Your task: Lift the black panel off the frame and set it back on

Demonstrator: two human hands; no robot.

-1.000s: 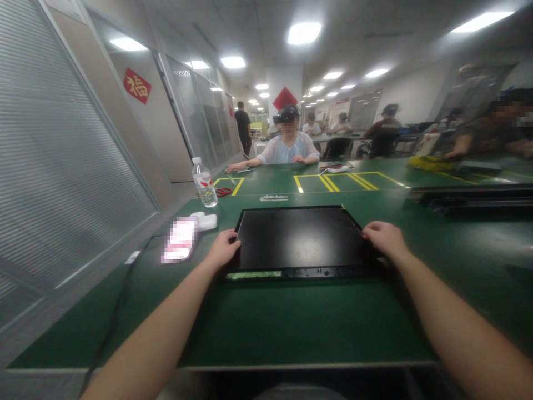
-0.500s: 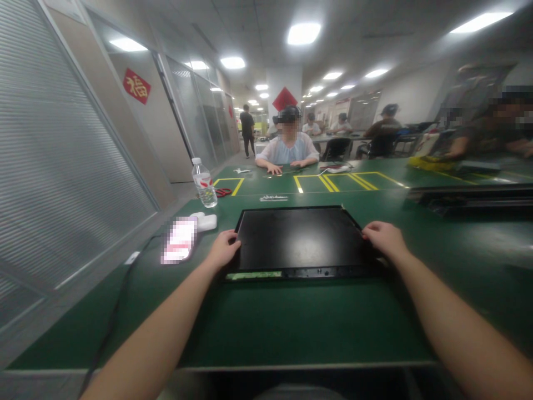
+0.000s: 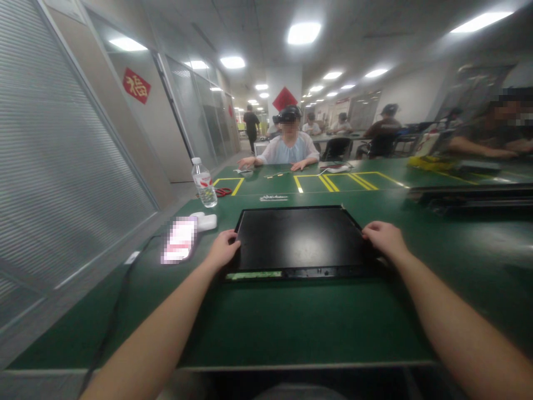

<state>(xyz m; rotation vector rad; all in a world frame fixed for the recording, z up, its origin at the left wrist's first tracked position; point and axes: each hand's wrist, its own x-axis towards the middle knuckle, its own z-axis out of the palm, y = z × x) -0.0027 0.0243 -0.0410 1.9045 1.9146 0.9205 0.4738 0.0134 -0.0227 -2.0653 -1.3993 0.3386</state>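
Observation:
A flat black display panel point(image 3: 300, 236) lies on the green table point(image 3: 308, 322) in front of me, its dark face up and reflecting the ceiling light. Along its near edge runs a narrow strip, pale green on the left and black on the right. My left hand point(image 3: 225, 248) grips the panel's left edge, thumb on the near side of the bent fingers. At the opposite edge, my right hand point(image 3: 383, 238) pinches the rim near its middle. The undersides of both grips are hidden.
On the left are a phone point(image 3: 180, 240), a white case point(image 3: 206, 223), a water bottle point(image 3: 204, 183) and red-handled scissors point(image 3: 224, 192). Small pale pieces point(image 3: 273, 198) lie beyond the panel. Black panels point(image 3: 474, 200) rest at the right. A person point(image 3: 288, 141) sits opposite.
My hands and the panel stay where they were. Across the table, the person's hands have spread apart, one reaching toward small items at the left. Someone in the background has walked a little.

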